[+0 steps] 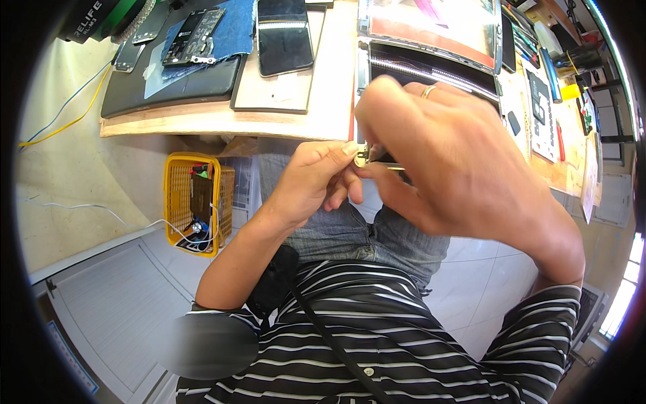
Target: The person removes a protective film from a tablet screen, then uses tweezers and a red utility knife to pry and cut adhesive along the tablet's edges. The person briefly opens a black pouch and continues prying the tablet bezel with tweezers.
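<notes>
Just past the table's front edge, above my lap, my left hand (316,174) pinches a small dark part (363,155) between thumb and fingers. Its kind is too small to tell. My right hand (441,151) reaches over from the right, fingers bent and closed, thumb and fingertips right at that part. A thin yellowish strip (396,168) shows beside the right fingertips, but whether they grip it or something else is hidden. Behind the right hand lies a framed dark panel (431,64), partly covered by it.
On the wooden table (168,124) lie a black phone (285,40), an opened phone with its circuit board (194,37) on blue cloth (237,27), and a black slab (168,87). Tools (553,74) crowd the right side. A yellow basket (225,195) stands below, left.
</notes>
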Action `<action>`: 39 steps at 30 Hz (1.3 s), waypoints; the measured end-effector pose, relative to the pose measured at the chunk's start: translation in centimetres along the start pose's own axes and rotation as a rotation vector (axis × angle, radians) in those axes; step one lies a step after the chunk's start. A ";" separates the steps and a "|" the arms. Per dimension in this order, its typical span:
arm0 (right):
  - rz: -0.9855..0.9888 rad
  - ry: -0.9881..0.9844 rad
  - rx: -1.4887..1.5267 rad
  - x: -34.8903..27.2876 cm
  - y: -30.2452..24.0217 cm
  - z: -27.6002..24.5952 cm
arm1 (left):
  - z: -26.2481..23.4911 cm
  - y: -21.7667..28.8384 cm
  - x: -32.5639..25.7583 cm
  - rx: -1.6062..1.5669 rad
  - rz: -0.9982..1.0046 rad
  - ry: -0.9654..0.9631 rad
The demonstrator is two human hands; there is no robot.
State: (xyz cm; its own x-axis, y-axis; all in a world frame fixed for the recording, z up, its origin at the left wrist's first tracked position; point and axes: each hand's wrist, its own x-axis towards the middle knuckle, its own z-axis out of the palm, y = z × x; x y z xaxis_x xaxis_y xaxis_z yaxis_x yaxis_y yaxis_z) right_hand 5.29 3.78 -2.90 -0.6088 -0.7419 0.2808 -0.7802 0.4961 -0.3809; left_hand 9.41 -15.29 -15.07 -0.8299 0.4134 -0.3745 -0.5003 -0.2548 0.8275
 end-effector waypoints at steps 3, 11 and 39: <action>0.128 -0.105 0.002 -0.3 0.4 -0.3 | -0.2 -0.1 0.2 0.000 -0.005 -0.027; -0.059 0.019 -0.014 0.1 0.7 -0.1 | 0.0 0.1 0.1 0.020 0.010 -0.020; -0.007 -0.057 -0.043 0.2 0.8 -0.9 | -1.0 1.3 0.1 0.204 -0.051 -0.064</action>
State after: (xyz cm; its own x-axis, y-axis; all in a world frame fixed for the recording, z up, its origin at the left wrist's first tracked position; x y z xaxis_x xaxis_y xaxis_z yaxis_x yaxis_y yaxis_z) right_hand 4.43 4.41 -2.39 -0.5949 -0.7696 0.2321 -0.7907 0.5085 -0.3409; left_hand 8.40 -16.46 -14.52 -0.7841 0.4775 -0.3964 -0.4756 -0.0522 0.8781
